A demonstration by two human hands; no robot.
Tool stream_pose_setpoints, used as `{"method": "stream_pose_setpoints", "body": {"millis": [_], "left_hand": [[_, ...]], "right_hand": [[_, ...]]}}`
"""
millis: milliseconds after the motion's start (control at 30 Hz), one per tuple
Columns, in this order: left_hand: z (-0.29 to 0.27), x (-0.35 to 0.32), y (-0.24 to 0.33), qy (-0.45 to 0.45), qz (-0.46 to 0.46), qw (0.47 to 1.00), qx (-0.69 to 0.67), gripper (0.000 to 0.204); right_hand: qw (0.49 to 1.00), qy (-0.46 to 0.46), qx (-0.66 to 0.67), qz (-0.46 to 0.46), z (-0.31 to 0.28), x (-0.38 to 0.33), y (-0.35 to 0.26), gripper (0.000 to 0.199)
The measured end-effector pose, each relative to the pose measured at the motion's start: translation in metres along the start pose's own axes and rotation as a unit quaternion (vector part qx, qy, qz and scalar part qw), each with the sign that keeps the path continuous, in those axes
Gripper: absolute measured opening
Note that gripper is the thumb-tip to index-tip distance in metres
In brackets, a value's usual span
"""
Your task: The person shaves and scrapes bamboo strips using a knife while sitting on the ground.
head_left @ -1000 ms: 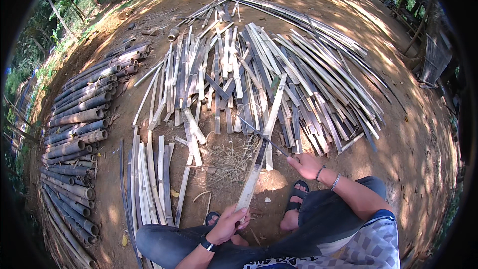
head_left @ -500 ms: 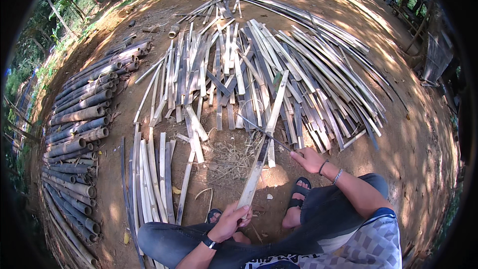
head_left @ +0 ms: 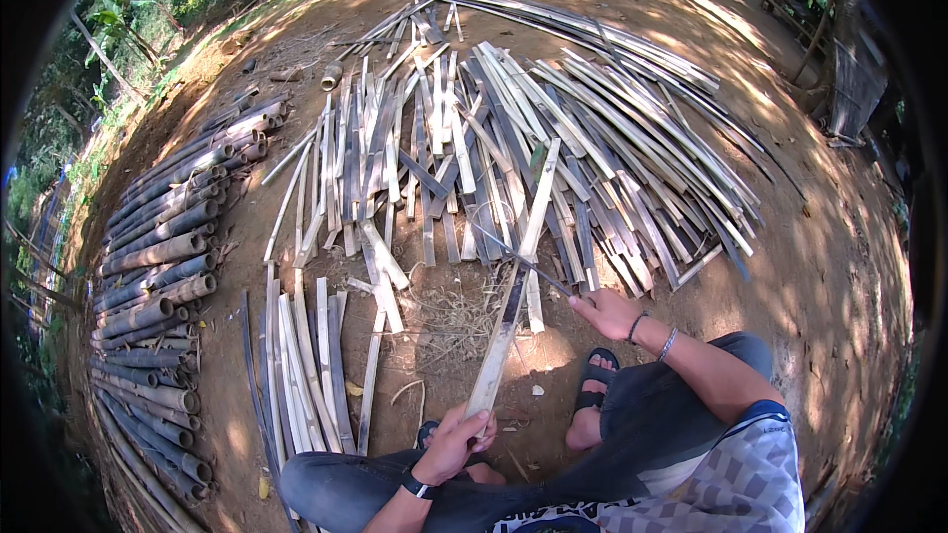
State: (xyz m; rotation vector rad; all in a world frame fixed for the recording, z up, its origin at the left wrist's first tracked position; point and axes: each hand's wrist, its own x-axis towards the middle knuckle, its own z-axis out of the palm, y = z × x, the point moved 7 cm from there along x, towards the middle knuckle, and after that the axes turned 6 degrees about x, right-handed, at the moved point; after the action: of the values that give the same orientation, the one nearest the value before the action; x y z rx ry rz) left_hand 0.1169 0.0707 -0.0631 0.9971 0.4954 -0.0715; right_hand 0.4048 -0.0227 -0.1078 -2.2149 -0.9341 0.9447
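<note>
My left hand [head_left: 456, 442] grips the near end of a long split bamboo strip [head_left: 518, 266] that slants away toward the pile. My right hand [head_left: 604, 313] holds the handle of a long thin blade [head_left: 523, 262], which lies across the strip about halfway up. I sit on the ground with my knees spread and a black sandal [head_left: 595, 375] on my right foot. A black watch is on my left wrist and bracelets are on my right.
A wide heap of split bamboo strips [head_left: 513, 128] fans out ahead. A smaller row of strips [head_left: 311, 355] lies at my left. Whole bamboo poles [head_left: 158, 276] are stacked along the far left. Shavings [head_left: 454, 316] litter the dirt before me.
My right hand has drawn slightly toward the strip with the blade. The strip stays held by my left hand in nearly the same place.
</note>
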Motion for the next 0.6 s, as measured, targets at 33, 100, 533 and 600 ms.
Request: {"method": "stream_pose_setpoints", "body": {"millis": [33, 100, 533, 600], "left_hand": [[-0.002, -0.001, 0.000, 0.009, -0.002, 1.000, -0.002, 0.026], [-0.003, 0.003, 0.003, 0.001, 0.007, 1.000, 0.013, 0.025], [-0.009, 0.008, 0.020, 0.116, 0.083, 0.766, 0.627, 0.022], [-0.007, 0.008, 0.018, 0.123, 0.091, 0.753, 0.640, 0.023]], "right_hand": [[1.000, -0.016, -0.021, -0.016, 0.005, -0.002, -0.001, 0.062], [0.999, -0.030, -0.002, -0.028, 0.009, -0.001, 0.002, 0.063], [0.976, 0.015, -0.197, -0.090, -0.037, -0.053, -0.099, 0.054], [0.975, 0.009, -0.192, -0.108, -0.021, -0.066, -0.098, 0.053]]}}
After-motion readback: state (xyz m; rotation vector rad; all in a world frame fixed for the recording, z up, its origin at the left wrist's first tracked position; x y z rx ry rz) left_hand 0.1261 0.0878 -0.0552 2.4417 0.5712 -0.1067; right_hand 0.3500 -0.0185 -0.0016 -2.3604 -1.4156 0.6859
